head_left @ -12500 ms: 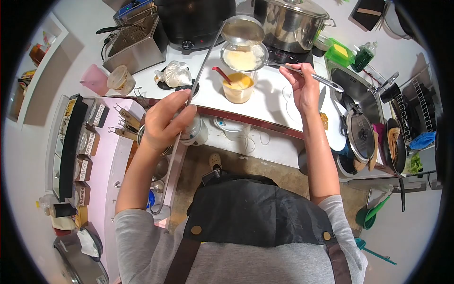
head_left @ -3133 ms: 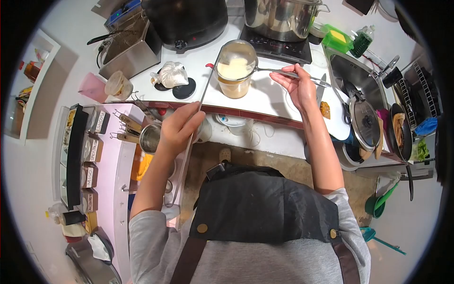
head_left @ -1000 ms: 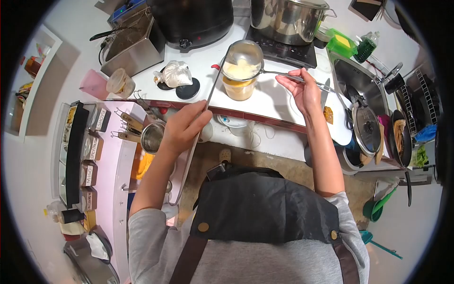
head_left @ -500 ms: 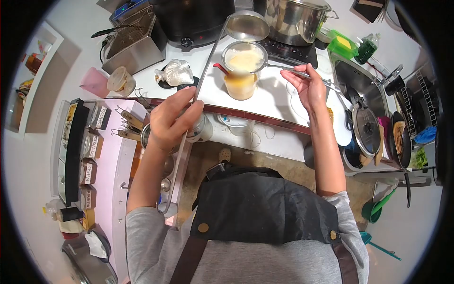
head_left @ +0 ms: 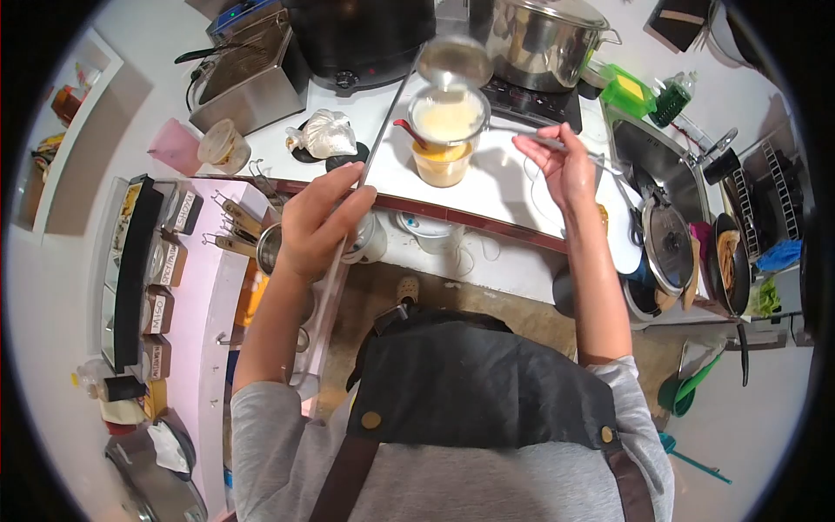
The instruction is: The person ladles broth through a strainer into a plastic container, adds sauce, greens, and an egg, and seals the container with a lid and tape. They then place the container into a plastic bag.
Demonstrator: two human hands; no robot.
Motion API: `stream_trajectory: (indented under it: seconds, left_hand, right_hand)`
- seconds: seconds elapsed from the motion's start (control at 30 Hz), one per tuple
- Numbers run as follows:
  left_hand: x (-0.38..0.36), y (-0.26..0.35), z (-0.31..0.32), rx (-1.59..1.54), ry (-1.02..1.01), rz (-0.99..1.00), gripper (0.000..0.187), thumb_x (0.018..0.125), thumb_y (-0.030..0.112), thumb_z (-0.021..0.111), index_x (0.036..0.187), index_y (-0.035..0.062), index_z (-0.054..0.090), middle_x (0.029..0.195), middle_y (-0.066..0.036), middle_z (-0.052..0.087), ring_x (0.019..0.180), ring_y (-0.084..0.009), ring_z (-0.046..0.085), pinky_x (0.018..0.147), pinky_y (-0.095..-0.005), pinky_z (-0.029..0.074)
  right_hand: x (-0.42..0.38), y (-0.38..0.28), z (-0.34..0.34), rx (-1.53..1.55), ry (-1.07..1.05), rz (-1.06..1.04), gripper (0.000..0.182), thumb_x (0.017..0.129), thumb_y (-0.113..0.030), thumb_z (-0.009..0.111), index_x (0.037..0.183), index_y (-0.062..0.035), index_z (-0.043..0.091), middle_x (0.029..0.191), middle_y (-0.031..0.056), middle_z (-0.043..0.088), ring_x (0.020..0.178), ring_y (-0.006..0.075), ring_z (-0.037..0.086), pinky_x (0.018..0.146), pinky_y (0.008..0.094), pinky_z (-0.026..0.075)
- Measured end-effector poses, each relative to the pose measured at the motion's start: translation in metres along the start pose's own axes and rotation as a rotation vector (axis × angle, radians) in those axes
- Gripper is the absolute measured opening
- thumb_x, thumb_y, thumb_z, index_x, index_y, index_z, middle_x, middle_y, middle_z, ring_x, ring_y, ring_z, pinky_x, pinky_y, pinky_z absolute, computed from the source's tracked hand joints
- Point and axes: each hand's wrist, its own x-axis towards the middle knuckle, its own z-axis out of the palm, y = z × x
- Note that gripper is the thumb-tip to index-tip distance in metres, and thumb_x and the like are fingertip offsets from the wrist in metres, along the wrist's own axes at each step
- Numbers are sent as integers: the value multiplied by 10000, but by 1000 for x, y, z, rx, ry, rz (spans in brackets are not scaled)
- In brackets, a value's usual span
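Note:
My left hand (head_left: 326,217) is closed around the long thin handle of a ladle (head_left: 454,63), whose motion-blurred metal bowl is just above a round strainer. My right hand (head_left: 564,165) pinches the handle of that strainer (head_left: 449,116), its fingers partly extended. Pale yellow liquid or pulp lies in the mesh. Directly beneath, a clear plastic tub (head_left: 442,169) with yellowish contents stands on the white counter. A red handle (head_left: 407,130) leans out at the tub's left side.
A steel pot (head_left: 544,43) sits on a black induction cooker (head_left: 532,103) behind the strainer. To the left are a black cooker (head_left: 357,39), a knotted plastic bag (head_left: 323,132) and a pink cup (head_left: 174,146). The sink (head_left: 652,143) is on the right.
The ladle bowl has shifted slightly and looks more blurred. The strainer has moved a little left and lower over the tub. Both hands keep their grip.

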Motion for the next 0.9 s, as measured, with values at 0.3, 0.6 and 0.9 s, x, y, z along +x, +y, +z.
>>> stream_trajectory:
  seconds: [0.3,0.6,0.9]
  left_hand:
    - [24,17,-94,-245,355,-884,193,948,132,471,966,-32,571,895,-72,607,782,-155,616,730,-272,514]
    - [-79,61,-214,-62,275,-1438,367,969,327,423,900,0,576,849,-67,606,729,-133,609,727,-266,499]
    - [-475,61,-191,543,70,-1738,395,964,335,382,839,0,550,691,-112,602,560,-192,590,511,-331,475]
  right_hand:
    - [2,33,-25,111,-9,103,329,970,-212,372,869,74,499,962,299,564,982,449,571,935,481,468]
    - [22,50,-60,88,32,111,304,953,-193,437,919,99,514,1170,412,417,1175,469,428,1067,461,341]
    - [40,56,-93,119,1,59,299,945,-166,452,864,106,544,1152,408,439,1229,448,373,1115,457,270]
